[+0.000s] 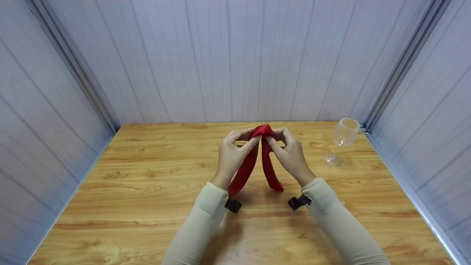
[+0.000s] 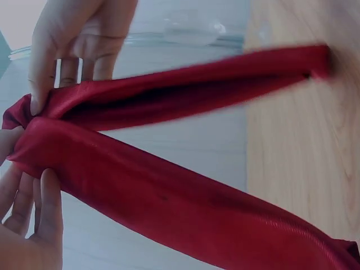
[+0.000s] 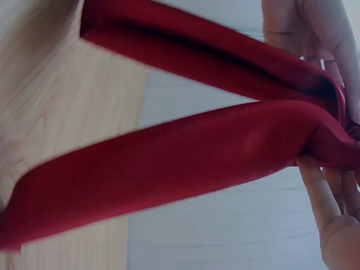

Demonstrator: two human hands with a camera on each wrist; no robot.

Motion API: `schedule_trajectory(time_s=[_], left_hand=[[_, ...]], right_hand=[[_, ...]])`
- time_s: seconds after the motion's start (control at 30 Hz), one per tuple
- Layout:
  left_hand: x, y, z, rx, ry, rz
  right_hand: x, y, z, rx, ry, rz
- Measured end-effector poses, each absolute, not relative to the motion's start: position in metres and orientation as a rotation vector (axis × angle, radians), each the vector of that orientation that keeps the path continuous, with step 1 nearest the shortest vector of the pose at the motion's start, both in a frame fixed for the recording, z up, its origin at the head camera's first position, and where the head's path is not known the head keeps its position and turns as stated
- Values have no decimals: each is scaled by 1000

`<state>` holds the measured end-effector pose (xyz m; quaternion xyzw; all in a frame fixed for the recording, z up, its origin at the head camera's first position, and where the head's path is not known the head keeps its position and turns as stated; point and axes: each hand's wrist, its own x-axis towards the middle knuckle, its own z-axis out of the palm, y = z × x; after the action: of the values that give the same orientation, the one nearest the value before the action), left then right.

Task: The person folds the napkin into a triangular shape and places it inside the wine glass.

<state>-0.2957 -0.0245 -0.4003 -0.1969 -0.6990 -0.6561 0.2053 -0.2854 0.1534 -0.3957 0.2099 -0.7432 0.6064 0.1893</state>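
A shiny red scarf (image 1: 244, 175), folded into a long narrow strip, hangs over the table in the head view. It forms a looped, knot-like bend at the top, with two tails hanging below. My left hand (image 1: 232, 151) pinches the left side of this bend between thumb and fingers. On the other side, my right hand (image 1: 290, 154) grips it the same way, thumb in front. In the left wrist view the scarf (image 2: 163, 185) spreads in two tails, one showing an open fold along its length. The right wrist view has the scarf (image 3: 180, 152) bunched at the fingertips.
A clear wine glass (image 1: 346, 134) stands at the back right of the wooden table (image 1: 154, 191). Pale panel walls (image 1: 228, 62) enclose the table at the back and both sides. A black strap piece (image 1: 233, 205) sticks out by the left cuff, another (image 1: 298, 202) by the right.
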Motion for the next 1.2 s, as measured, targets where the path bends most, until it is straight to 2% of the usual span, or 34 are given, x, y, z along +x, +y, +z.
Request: schedule_trajectory(time_s=[0.23,0.4,0.7,1.0,1.2], left_hand=[[-275,-29,-372,-538,-1945,-1978],[-275,-30,-369,-548,-1924,-2066],[-293,-28,-384,-549,-1883,-2119],[-296,-27,-390,-779,-1711,-2332],[-299,-24,-393,-722,-1697,-2389]], right_hand=[[-291,154,-394,696,-2012,1829],[-292,156,-392,753,-2010,1864],[-287,154,-386,679,-2076,1794],[-272,149,-366,621,-2048,1792],[-265,147,-360,618,-2009,1798]])
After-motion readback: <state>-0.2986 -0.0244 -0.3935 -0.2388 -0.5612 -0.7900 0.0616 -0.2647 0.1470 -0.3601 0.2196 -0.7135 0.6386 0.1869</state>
